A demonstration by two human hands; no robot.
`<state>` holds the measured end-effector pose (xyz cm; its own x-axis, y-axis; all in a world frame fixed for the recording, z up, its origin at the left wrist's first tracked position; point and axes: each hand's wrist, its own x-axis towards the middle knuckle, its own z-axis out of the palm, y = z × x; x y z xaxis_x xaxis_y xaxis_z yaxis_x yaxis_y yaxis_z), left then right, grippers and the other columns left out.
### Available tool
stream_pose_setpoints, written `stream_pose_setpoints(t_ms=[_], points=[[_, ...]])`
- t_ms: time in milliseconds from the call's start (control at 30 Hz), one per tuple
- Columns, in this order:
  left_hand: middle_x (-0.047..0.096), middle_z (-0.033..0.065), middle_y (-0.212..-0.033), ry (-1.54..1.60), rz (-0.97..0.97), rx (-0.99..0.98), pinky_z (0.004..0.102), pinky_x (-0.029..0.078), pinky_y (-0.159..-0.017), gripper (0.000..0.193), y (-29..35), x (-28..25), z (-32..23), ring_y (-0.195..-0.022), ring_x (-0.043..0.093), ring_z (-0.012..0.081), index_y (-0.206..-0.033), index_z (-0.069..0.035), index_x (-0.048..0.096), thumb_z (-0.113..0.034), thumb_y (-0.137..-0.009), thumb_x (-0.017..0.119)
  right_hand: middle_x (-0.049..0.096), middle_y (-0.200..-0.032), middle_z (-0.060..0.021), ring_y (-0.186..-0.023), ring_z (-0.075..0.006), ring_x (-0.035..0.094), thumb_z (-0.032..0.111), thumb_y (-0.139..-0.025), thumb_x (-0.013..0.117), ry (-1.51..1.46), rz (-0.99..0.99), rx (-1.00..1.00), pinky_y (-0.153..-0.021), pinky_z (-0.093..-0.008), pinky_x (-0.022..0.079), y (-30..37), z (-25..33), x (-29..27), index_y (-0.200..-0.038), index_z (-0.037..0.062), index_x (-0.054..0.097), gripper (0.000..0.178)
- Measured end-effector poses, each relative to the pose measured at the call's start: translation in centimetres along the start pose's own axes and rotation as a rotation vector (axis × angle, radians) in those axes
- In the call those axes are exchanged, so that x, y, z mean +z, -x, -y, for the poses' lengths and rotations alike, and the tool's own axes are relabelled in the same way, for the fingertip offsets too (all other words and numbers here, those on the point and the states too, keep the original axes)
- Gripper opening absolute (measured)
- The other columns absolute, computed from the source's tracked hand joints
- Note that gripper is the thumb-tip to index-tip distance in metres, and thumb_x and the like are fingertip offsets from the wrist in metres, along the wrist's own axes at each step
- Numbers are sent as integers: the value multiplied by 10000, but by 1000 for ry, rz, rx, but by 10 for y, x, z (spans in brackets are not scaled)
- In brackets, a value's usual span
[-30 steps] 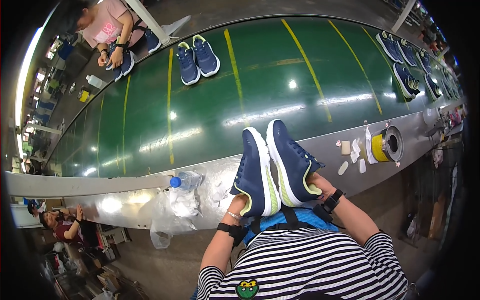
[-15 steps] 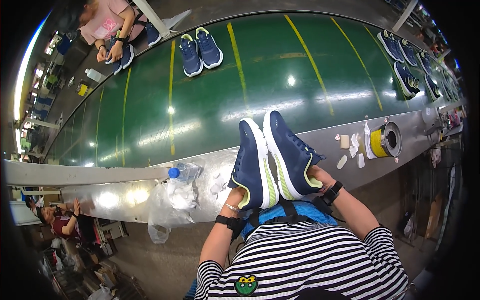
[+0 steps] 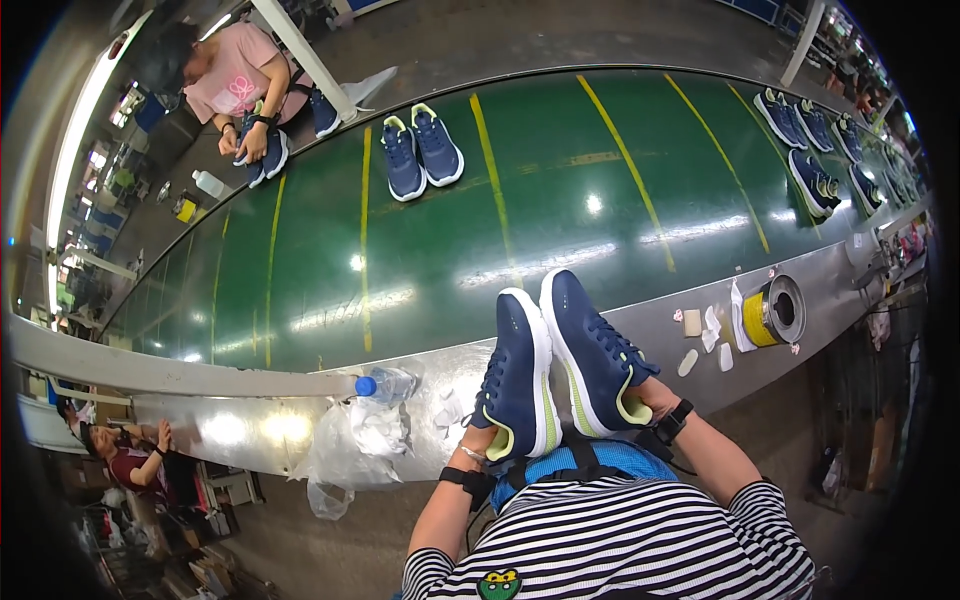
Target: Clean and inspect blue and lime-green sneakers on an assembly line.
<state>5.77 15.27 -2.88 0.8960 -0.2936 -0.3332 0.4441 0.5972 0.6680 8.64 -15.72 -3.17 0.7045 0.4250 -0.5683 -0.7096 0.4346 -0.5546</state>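
Note:
Two navy blue sports shoes with white soles and lime green linings are in my hands, toes pointing away from me and their soles turned toward each other. My left hand (image 3: 477,440) is closed on the heel end of the left shoe (image 3: 512,365), its fingers partly hidden by the shoe. At the heel opening of the right shoe (image 3: 592,350), my right hand (image 3: 655,397) grips with the fingers partly inside or behind the collar; I cannot tell which. Both shoes are held over the metal ledge (image 3: 455,375), close to my body.
Beyond the ledge runs a green conveyor belt (image 3: 540,215) with yellow lines. It carries a pair of navy shoes (image 3: 423,152) and several more shoes (image 3: 815,180). A bottle (image 3: 392,385), plastic bag (image 3: 335,445) and tin (image 3: 775,312) stand nearby. A co-worker (image 3: 245,80) handles a shoe opposite.
The whole scene sits lower and slightly further right in the picture, as my view has tilted. Both shoes stay in my hands, held much the same way.

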Motion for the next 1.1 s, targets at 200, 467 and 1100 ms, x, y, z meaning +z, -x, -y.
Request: stream_pose_setpoints(t_ms=[200, 467, 1100], points=[[503, 78, -1173, -43, 23, 41, 273, 400, -904, 341, 9, -1, -3, -1053, 490, 163, -1216, -33, 425, -92, -881, 453, 565, -1082, -101, -917, -181, 579, -2, -772, 564, -63, 63, 64, -818, -298, 469, 21, 27, 41, -1141, -2, 496, 375], [510, 73, -1161, 20, -118, -48, 285, 424, -884, 357, 19, -8, 0, -1026, 510, 165, -1202, -38, 435, -49, -850, 496, 583, -1044, -138, -890, -201, 600, 14, -771, 536, 41, 61, 16, -816, -295, 478, 26, 27, 36, -1108, -36, 511, 342], [332, 212, -1298, -999, -258, 381, 370, 243, -1003, 696, 30, 107, -67, -1224, 308, 291, -1332, 12, 211, -102, -738, 555, 561, -1089, -130, -899, -168, 593, -12, -812, 466, -80, 17, -18, -799, -273, 481, 36, 19, 63, -1157, -45, 464, 346]])
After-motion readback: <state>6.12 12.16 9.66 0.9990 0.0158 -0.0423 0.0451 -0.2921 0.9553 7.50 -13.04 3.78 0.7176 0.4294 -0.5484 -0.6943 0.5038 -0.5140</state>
